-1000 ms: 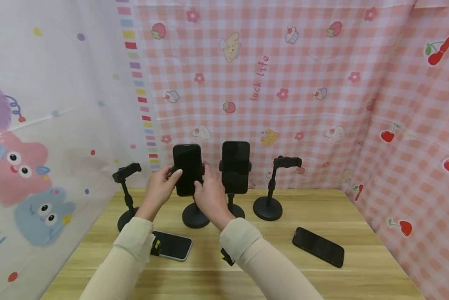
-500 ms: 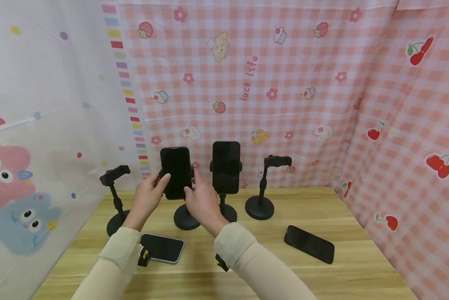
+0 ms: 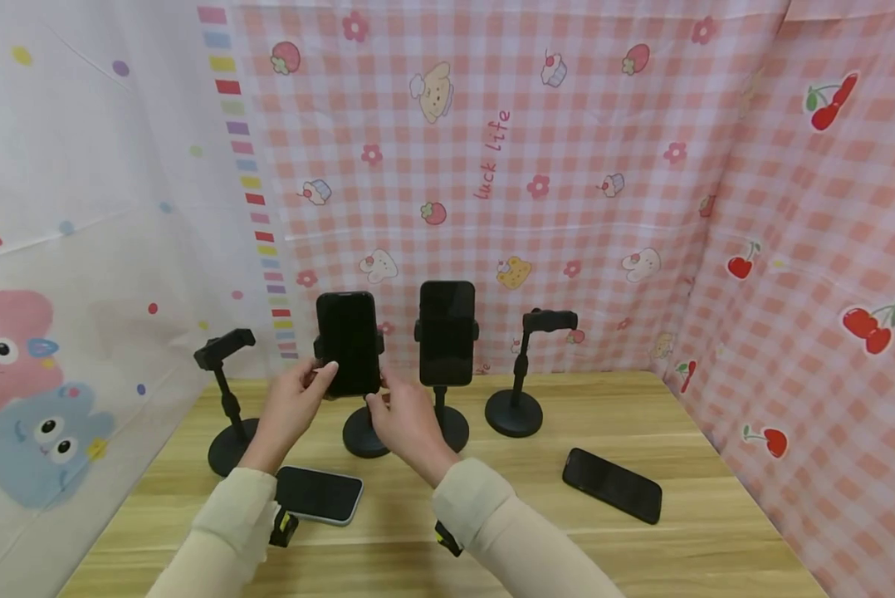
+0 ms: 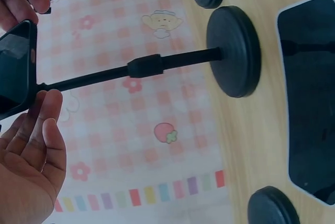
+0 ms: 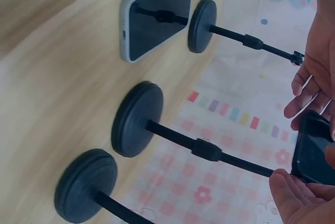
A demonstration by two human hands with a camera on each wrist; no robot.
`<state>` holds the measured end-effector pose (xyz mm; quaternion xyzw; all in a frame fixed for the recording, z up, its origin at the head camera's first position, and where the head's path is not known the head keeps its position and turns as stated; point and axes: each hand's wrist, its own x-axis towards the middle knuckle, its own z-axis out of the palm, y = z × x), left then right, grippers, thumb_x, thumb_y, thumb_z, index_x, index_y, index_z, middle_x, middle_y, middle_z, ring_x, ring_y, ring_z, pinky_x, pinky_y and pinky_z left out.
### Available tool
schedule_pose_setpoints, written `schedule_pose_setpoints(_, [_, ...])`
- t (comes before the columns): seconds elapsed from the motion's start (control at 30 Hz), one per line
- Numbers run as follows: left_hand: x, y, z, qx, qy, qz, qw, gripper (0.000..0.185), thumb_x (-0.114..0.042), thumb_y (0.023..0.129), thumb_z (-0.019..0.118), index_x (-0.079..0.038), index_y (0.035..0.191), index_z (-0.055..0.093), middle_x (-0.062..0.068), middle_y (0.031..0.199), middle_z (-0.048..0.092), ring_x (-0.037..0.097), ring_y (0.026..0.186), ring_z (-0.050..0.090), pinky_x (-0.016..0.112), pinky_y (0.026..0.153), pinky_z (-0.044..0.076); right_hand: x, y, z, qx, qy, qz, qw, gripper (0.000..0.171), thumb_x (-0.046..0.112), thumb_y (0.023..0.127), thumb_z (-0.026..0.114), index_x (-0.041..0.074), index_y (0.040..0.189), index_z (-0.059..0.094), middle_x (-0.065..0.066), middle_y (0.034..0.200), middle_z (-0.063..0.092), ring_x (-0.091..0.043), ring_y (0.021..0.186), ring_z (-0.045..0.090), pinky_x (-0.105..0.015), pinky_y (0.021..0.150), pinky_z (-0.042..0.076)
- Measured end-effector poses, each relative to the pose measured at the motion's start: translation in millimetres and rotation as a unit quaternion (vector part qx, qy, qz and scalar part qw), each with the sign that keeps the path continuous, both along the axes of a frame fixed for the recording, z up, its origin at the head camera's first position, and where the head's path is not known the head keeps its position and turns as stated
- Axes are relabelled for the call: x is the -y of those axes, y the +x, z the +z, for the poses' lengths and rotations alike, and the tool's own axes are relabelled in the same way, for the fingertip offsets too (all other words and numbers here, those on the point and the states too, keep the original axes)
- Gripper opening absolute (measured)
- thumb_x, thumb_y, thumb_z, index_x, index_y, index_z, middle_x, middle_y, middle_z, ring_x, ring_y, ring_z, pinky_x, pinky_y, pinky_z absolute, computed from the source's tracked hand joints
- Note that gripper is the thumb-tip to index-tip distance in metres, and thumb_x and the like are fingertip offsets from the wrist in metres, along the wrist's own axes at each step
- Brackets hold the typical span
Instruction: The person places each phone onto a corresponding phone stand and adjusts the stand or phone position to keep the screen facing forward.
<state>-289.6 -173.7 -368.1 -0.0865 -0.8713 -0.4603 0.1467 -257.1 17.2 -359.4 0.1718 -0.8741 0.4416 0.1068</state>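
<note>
Standing at the wooden bench (image 3: 687, 415), the person had both hands up at a black smartphone (image 3: 348, 342) clamped upright in the second phone stand from the left (image 3: 364, 432). Left hand (image 3: 289, 407): fingers only loosely bent, fingertips touching the phone's lower left edge, not wrapped round it. Right hand (image 3: 406, 418): thumb and fingers lay at the phone's lower right corner, relaxed, no firm pinch seen; the grip read as open on both sides. The right wrist view showed the fingertips (image 5: 285, 185) against the phone's bottom corner.

Just to the right, a second smartphone (image 3: 447, 332) sat upright in its own stand (image 3: 447, 425). Empty stands stood at far left (image 3: 227, 399) and at right (image 3: 520, 374). A white-edged phone (image 3: 318, 495) lay flat on the bench near the left sleeve; a dark phone (image 3: 612, 485) lay flat, well apart to the right. Pink checked cloth (image 3: 567, 166) hung behind.
</note>
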Motion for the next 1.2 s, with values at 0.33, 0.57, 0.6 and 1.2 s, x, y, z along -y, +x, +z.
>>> schedule_pose_setpoints(0.33, [2, 4.9, -19.3, 0.034, 0.008, -0.009, 0.9993, 0.059, -0.052, 0.101, 0.049, 0.001, 0.127, 0.059, 0.015, 0.103, 0.071, 0.026, 0.091, 0.070, 0.052, 0.090, 0.051, -11, 3.9, -30.6, 0.034, 0.061, -0.001, 0.998, 0.041, 0.022, 0.101, 0.058, 0.001, 0.136, 0.056, -0.014, 0.123, 0.064, -0.026, 0.106, 0.064, -0.042, 0.089, 0.053])
schedule_pose_setpoints(0.57, [4, 8.8, -29.4, 0.042, 0.000, -0.010, 0.9990, 0.055, -0.050, 0.101, 0.050, 0.000, 0.123, 0.062, 0.013, 0.105, 0.071, 0.025, 0.091, 0.070, 0.049, 0.087, 0.053, -27, -0.4, -57.1, 0.027, 0.072, -0.030, 0.997, 0.042, 0.019, 0.098, 0.063, -0.003, 0.133, 0.058, -0.016, 0.116, 0.066, -0.028, 0.102, 0.065, -0.043, 0.087, 0.053])
schedule_pose_setpoints(0.6, [4, 9.8, -30.5, 0.044, 0.000, -0.010, 0.9990, 0.056, -0.050, 0.101, 0.050, 0.000, 0.124, 0.061, 0.014, 0.106, 0.071, 0.025, 0.091, 0.070, 0.049, 0.087, 0.053, -30, -1.8, -60.5, 0.024, 0.075, -0.035, 0.996, 0.041, 0.018, 0.097, 0.064, -0.004, 0.132, 0.059, -0.017, 0.115, 0.066, -0.028, 0.101, 0.066, -0.043, 0.086, 0.053])
schedule_pose_setpoints(1.2, [6, 13.6, -48.6, 0.045, -0.061, -0.016, 0.9970, 0.044, -0.040, 0.101, 0.057, -0.002, 0.123, 0.064, 0.009, 0.099, 0.070, 0.021, 0.085, 0.068, 0.040, 0.075, 0.055, -92, -23.9, -82.9, 0.042, 0.076, -0.105, 0.991, 0.042, 0.018, 0.096, 0.062, -0.009, 0.129, 0.059, -0.023, 0.117, 0.066, -0.038, 0.107, 0.064, -0.051, 0.090, 0.051])
